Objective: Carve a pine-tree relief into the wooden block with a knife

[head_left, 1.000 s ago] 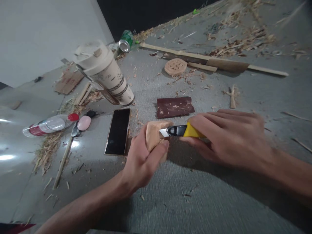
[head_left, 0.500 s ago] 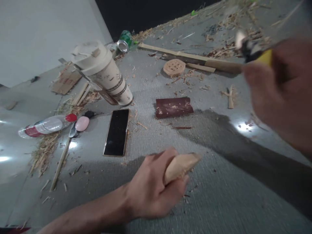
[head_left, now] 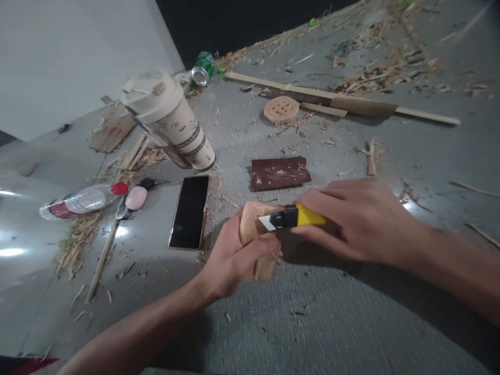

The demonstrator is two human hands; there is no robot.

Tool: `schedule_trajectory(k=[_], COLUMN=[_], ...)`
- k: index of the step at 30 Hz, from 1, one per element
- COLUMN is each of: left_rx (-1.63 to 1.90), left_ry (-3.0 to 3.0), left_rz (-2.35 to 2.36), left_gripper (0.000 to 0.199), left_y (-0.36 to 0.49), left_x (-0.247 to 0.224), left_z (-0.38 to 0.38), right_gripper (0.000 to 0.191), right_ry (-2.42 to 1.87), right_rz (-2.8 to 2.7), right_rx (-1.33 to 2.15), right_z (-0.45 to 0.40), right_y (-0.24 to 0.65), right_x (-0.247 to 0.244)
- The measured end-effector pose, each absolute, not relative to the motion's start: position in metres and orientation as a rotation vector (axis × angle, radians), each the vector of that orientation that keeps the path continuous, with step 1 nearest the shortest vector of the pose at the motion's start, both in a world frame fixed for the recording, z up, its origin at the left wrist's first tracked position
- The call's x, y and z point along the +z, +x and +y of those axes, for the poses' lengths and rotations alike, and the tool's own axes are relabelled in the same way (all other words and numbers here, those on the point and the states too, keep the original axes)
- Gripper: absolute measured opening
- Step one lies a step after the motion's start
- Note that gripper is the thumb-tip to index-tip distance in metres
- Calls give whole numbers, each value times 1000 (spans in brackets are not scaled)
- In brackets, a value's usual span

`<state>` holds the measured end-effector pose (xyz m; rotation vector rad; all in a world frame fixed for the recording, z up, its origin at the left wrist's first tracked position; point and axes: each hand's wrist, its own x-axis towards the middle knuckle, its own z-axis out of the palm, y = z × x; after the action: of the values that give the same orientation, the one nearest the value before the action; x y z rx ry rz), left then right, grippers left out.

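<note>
Utility knife (head_left: 291,218): swung back in from the upper right since half a second ago, blade right at the wood block (head_left: 250,224)!
Wood block: shifted up and leftward too, nearer than the dark red strip (head_left: 279,174).
Left hand (head_left: 234,258): wrapped around the wood block.
Right hand (head_left: 351,221): clenched on the utility knife.
Phone (head_left: 189,212): flat, just left.

Most of the view is taken up by a grey surface (head_left: 312,338), finely textured and crossed at the left by a thin seam (head_left: 35,308). The upper left is filled by a plain, pale wall (head_left: 78,52), its right edge slanted. Beside it, the top is closed off by a dark background (head_left: 242,23), in which no detail can be made out. Light is reflected in white streaks (head_left: 11,252) at the left edge, and a broad shadow (head_left: 375,284) is cast at the lower right.
</note>
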<state>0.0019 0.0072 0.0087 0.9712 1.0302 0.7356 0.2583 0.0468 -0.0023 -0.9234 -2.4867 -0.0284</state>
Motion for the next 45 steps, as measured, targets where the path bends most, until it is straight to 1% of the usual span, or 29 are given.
schedule_trajectory(k=[3, 10, 14, 17, 23, 28, 30, 32, 33, 35, 37, 39, 42, 45], left_rx=[693, 640, 434, 293, 172, 102, 57, -64, -156, -227, -226, -132, -54, -48], left_ry=[1017, 994, 1057, 1065, 1052, 1030, 1111, 1241, 1264, 1113, 890, 761, 712, 709], left_rz=[1015, 1024, 998, 961, 924, 917, 906, 884, 852, 841, 852, 867, 867, 853], left_gripper=[37, 41, 33, 28, 22, 23, 19, 12, 11, 11, 19, 25, 28, 31], left_y=[1, 0, -8, -16, -21, -23, -23, -22, -21, -21, -22, -25, -28, -29], left_x=[11, 15, 23, 30, 32, 37, 42, 45, 46, 44, 39, 35, 34, 33], left_z=[9, 13, 24, 31, 35, 38, 37, 33, 30, 24, 21, 20, 22, 25], right_gripper=[46, 45, 45, 42, 42, 40, 40, 41, 42, 54, 65, 69, 61, 50], right_ry=[-834, -896, -849, -826, -732, -720, -760, -899, -985, -1070, -1104, -1121, -873, -688], right_rz=[-2498, -2522, -2573, -2656, -2696, -2691, -2681, -2624, -2566, -2456, -2413, -2502, -2629, -2710], right_rx=[-21, -69, -107, -39, 2, -117, -208, -347, -431, -452, -423, -194, 67, 204], right_z=[49, 50, 54, 56, 58, 53, 54, 60, 65, 76, 85, 87, 79, 69], right_y=[259, 265, 270, 273, 273, 269, 271, 280, 286, 301, 310, 311, 300, 288], right_x=[-3, -6, 2, 8, 7, 8, 10, 12, 12, 10, 8, 6, 6, 8])
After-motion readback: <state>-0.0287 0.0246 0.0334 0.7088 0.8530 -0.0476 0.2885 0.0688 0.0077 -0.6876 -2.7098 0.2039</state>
